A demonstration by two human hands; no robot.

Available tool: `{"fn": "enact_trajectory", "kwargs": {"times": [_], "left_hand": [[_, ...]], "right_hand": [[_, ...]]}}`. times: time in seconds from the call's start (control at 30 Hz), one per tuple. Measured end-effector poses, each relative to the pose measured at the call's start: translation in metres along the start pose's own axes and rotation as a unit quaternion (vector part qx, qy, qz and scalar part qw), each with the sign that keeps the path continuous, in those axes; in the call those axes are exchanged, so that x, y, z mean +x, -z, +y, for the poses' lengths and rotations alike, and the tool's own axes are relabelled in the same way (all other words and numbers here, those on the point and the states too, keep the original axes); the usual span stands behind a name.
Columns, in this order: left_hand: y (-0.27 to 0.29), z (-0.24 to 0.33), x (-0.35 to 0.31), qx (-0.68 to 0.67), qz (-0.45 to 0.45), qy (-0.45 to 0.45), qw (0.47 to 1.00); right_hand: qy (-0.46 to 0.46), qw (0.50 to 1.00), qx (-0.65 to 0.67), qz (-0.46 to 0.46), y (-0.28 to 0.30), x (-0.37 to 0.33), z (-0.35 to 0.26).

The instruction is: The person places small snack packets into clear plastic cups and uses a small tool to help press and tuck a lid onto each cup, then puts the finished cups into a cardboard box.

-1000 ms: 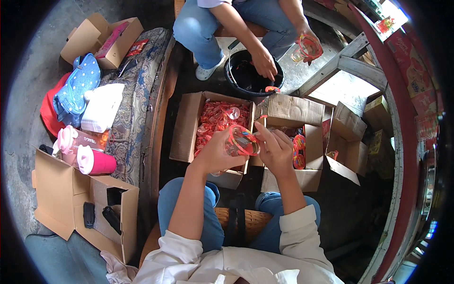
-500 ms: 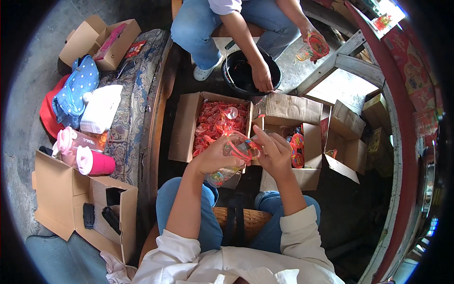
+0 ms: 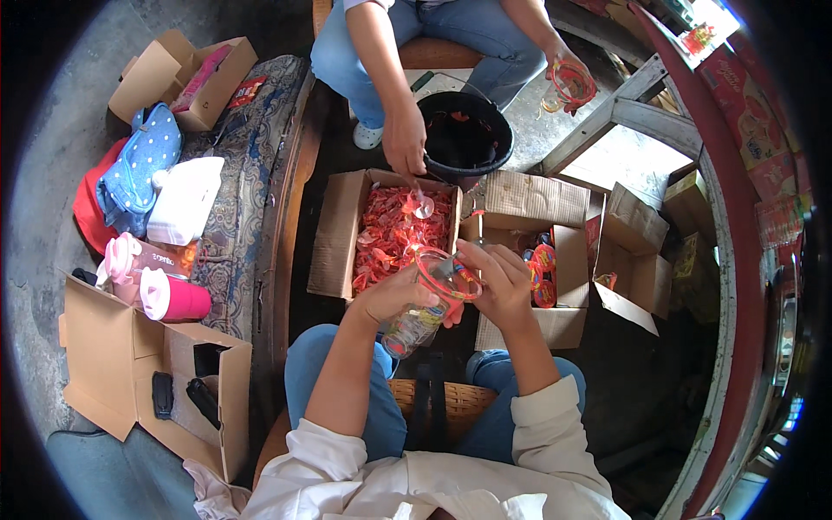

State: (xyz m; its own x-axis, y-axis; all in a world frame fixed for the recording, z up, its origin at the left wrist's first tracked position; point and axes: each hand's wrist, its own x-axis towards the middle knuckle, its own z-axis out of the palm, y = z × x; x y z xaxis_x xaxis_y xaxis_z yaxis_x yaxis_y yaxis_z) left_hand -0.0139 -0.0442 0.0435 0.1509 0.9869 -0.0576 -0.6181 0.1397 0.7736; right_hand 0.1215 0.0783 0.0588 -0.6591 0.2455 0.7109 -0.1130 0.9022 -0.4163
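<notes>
My left hand is wrapped round a clear plastic jar with a red rim and small colourful pieces inside. The jar is tilted, its mouth up toward the right. At that mouth, my right hand has its fingers drawn together over the rim; what they pinch, if anything, is too small to make out. Just beyond the jar stands a cardboard box full of small red-wrapped pieces. Right of it, another open box holds red-and-dark round packages.
Across from me sits a person, one hand over the red pieces, the other holding a red-rimmed clear jar. Between us is a black bucket. Bags, a pink tumbler and boxes lie on the left bench; a wooden frame is at right.
The other person's hand has moved from the bucket to the box of red pieces. My right fingers, stretched out before, have closed in at the jar's mouth.
</notes>
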Motion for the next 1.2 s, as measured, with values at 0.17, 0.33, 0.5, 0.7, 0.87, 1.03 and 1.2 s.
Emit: {"fn": "enact_trajectory", "kwargs": {"times": [0.17,0.33,0.5,0.7,0.87,1.03,1.2], "left_hand": [[-0.001,0.002,0.001,-0.012,0.006,-0.004,1.000],[0.005,-0.001,-0.003,-0.062,-0.042,-0.020,0.997],[0.005,0.002,-0.005,-0.069,-0.051,-0.018,0.996],[-0.005,0.017,-0.005,0.040,0.067,-0.021,0.997],[-0.009,0.026,-0.002,0.236,0.192,-0.092,0.948],[0.001,0.017,-0.005,0.120,0.208,-0.166,0.956],[-0.004,0.022,-0.006,0.154,0.183,-0.185,0.953]], "right_hand": [[0.034,0.999,0.008,0.024,0.002,0.003,0.003],[0.016,0.998,0.018,0.051,0.000,0.007,-0.004],[0.031,0.999,-0.006,0.033,0.006,0.012,-0.005],[0.019,0.998,-0.037,0.047,0.012,0.014,0.001],[-0.036,0.994,-0.096,0.045,0.018,0.015,0.010],[-0.217,0.971,-0.102,-0.003,0.010,0.005,0.024],[-0.231,0.960,-0.097,-0.126,-0.007,-0.008,0.026]]}}
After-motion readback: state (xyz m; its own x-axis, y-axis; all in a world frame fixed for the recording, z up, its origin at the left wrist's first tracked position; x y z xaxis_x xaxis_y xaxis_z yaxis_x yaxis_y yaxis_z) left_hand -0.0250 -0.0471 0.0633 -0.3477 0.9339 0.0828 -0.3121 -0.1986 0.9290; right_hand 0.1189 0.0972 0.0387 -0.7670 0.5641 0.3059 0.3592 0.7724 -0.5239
